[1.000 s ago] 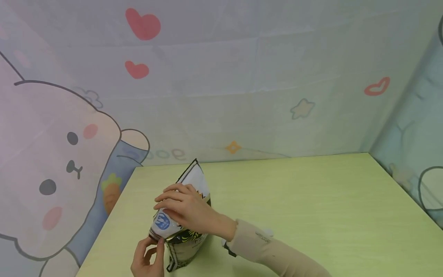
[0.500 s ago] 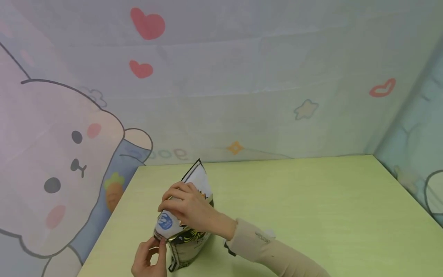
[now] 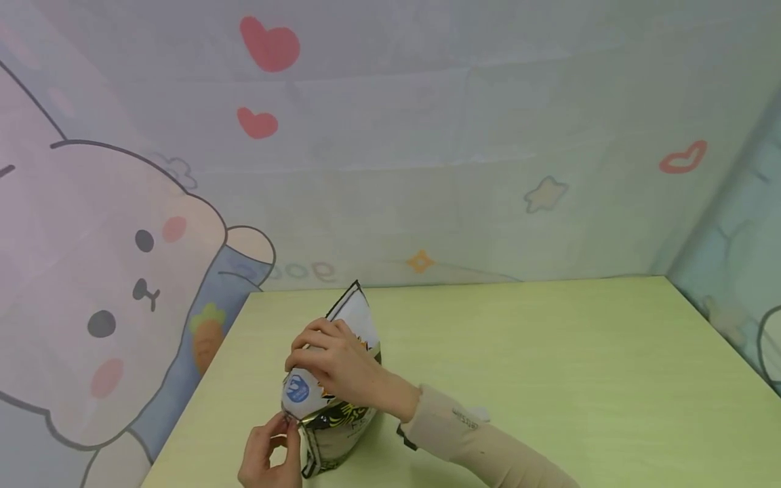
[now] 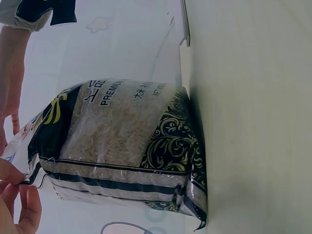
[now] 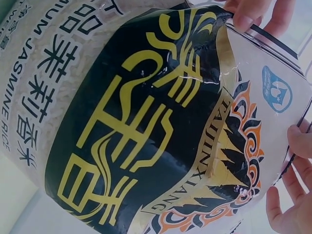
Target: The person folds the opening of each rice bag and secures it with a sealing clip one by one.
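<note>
A plastic bag of jasmine rice (image 3: 342, 434) stands on the table, its clear lower part showing white grains in the left wrist view. Its white upper part leans to the left, folded over. My left hand (image 3: 271, 454) pinches the near end of the bag's top edge between thumb and fingers. Farther along that edge, my right hand (image 3: 344, 362) holds the bag, with the thumb on the printed face and fingers (image 5: 292, 190) behind, as the right wrist view shows. The right hand hides part of the print in the head view.
The pale green table (image 3: 549, 366) reaches to a printed cloth backdrop (image 3: 451, 135) behind and on both sides. A small whitish thing (image 3: 481, 413) lies beside the right sleeve (image 3: 464, 434), partly hidden by it.
The head view has turned slightly left, shifting everything right. The right hand's fingers, more spread earlier, now lie closer together at the bag's top edge. The left hand keeps its pinch.
</note>
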A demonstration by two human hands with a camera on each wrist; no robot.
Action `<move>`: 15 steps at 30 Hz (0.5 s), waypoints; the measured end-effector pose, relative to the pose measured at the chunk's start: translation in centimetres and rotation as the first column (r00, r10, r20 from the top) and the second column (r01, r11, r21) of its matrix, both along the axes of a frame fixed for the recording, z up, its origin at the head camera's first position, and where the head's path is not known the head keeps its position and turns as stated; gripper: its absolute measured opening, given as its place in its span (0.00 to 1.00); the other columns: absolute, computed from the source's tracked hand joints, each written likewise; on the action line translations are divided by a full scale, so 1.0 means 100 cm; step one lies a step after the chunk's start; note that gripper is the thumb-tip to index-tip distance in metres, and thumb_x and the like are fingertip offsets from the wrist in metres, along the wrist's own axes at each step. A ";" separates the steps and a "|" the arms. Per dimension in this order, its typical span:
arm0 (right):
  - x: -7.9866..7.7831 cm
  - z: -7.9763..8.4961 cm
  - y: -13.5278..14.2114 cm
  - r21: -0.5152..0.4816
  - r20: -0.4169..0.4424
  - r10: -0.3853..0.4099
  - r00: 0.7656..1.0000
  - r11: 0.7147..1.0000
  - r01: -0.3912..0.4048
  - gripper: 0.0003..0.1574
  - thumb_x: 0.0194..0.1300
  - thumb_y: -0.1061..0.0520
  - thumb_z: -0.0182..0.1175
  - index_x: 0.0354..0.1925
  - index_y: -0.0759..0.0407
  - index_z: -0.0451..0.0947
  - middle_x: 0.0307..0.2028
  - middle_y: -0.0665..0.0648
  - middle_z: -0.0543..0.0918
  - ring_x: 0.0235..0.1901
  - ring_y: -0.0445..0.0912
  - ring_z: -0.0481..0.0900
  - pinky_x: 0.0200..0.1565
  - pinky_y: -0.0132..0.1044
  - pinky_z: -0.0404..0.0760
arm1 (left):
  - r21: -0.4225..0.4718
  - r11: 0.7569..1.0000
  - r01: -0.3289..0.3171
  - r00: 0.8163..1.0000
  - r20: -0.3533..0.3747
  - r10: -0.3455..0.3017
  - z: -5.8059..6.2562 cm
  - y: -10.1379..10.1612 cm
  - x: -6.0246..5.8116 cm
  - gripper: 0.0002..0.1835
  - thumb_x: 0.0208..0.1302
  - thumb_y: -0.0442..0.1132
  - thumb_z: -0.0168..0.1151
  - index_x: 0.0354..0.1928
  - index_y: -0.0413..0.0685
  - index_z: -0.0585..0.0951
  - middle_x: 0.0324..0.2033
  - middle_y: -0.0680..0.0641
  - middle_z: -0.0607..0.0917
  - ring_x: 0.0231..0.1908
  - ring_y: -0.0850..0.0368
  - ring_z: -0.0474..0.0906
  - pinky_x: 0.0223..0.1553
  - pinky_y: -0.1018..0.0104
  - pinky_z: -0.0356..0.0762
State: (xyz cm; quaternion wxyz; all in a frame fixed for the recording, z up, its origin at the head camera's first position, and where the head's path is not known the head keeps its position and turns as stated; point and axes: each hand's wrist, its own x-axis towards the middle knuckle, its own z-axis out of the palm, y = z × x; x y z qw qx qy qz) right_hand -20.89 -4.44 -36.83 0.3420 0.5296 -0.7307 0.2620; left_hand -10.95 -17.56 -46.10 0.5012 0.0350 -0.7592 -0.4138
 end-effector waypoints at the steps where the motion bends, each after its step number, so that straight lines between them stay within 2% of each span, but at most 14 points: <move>1: 0.000 0.000 0.000 0.003 -0.005 -0.002 1.000 1.000 0.002 0.13 0.67 0.68 0.65 0.38 0.48 0.84 0.42 0.48 0.85 0.50 0.44 0.75 0.45 0.30 0.65 | -0.002 1.000 0.000 1.000 0.000 0.000 0.000 0.000 0.000 0.16 0.43 0.07 0.63 0.35 0.24 0.84 0.22 0.39 0.78 0.30 0.79 0.70 0.25 0.87 0.72; 7: -0.003 0.000 0.000 0.013 -0.018 0.011 1.000 1.000 -0.011 0.16 0.67 0.70 0.63 0.36 0.49 0.84 0.41 0.48 0.84 0.49 0.43 0.75 0.44 0.28 0.63 | 0.025 0.999 0.025 0.999 0.041 -0.026 -0.001 0.000 0.001 0.16 0.47 0.08 0.63 0.36 0.26 0.84 0.24 0.41 0.78 0.31 0.79 0.71 0.25 0.86 0.74; 15: -0.005 0.002 0.000 0.032 0.034 0.038 0.999 0.999 -0.039 0.15 0.67 0.70 0.63 0.36 0.49 0.84 0.42 0.48 0.85 0.50 0.44 0.75 0.46 0.30 0.66 | 0.068 0.994 0.087 0.992 0.083 -0.093 -0.001 -0.006 0.001 0.16 0.50 0.08 0.60 0.39 0.25 0.83 0.27 0.41 0.78 0.33 0.78 0.72 0.27 0.86 0.74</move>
